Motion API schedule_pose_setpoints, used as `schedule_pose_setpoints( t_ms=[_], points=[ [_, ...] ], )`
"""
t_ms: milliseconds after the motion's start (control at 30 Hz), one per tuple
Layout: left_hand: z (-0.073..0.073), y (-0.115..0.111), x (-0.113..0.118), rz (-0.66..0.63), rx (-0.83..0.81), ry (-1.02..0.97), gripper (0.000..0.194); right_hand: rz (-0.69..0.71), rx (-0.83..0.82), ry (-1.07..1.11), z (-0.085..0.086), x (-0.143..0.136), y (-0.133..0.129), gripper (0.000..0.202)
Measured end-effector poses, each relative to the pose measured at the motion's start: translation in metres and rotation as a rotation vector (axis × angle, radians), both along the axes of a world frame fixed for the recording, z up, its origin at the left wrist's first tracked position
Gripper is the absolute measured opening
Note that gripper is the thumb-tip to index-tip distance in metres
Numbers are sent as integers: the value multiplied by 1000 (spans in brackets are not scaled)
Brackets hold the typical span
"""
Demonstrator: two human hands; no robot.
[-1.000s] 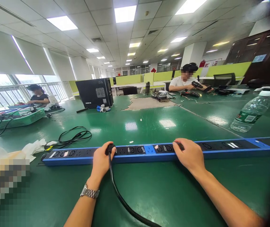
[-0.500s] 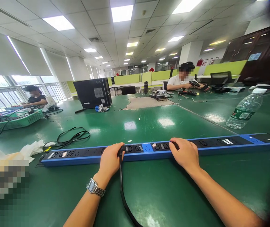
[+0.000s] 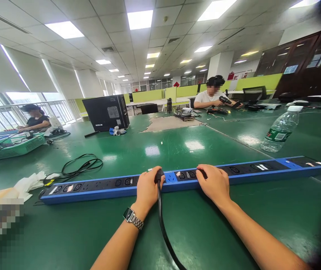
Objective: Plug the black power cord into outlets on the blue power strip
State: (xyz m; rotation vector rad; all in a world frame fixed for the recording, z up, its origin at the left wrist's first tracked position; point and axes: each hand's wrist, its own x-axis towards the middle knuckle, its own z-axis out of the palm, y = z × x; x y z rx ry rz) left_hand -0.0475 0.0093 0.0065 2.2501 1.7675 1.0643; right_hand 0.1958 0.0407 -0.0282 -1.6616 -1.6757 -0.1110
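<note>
A long blue and black power strip [image 3: 93, 194] lies across the green table, with a row of sockets on its top. My left hand [image 3: 148, 187], below a metal-banded watch [image 3: 133, 218], is closed on a black plug [image 3: 159, 175] over the sockets just left of the blue socket section [image 3: 171, 177]. From the plug a thick black cable [image 3: 164, 232] runs down toward me. Whether the plug sits in a socket is hidden by my fingers. My right hand [image 3: 214, 182] grips the strip right of its middle, fingers curled over the far edge.
Beyond the strip are a coiled black cable [image 3: 83, 165], a computer case [image 3: 105, 112], blue-white gloves [image 3: 117, 131] and a plastic bottle [image 3: 281, 131]. A green basket [image 3: 17, 147] and crumpled white plastic [image 3: 31, 182] are at left. Two people sit farther back.
My left hand has moved right along the strip with the plug, closer to the blue socket section. My right hand keeps its place on the strip. The whole view has shifted slightly.
</note>
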Motion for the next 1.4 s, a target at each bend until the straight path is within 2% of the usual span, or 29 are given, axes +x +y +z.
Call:
schedule_pose_setpoints(
  t_ms=[133, 300, 500, 733, 1033, 1167, 1400],
  points=[
    [3, 5, 11, 11, -85, 9, 32, -14, 26, 4, -3, 0, 3, 30],
    [5, 6, 6, -57, -94, -9, 32, -5, 40, 17, -8, 2, 6, 29],
    [2, 3, 5, -33, -83, -110, 28, 14, 45, 13, -8, 3, 3, 31],
    [7, 1, -1, -58, -111, -225, 24, 16, 65, 30, -9, 5, 5, 29],
    [5, 9, 3, -43, -133, -217, 28, 13, 64, 11, -10, 5, 5, 29],
    [0, 8, 1, -90, -123, -228, 27, 3, 74, 14, -10, 3, 5, 28],
    [0, 7, 8, -37, -143, -217, 25, -12, 59, 20, -9, 0, 5, 27]
  ],
)
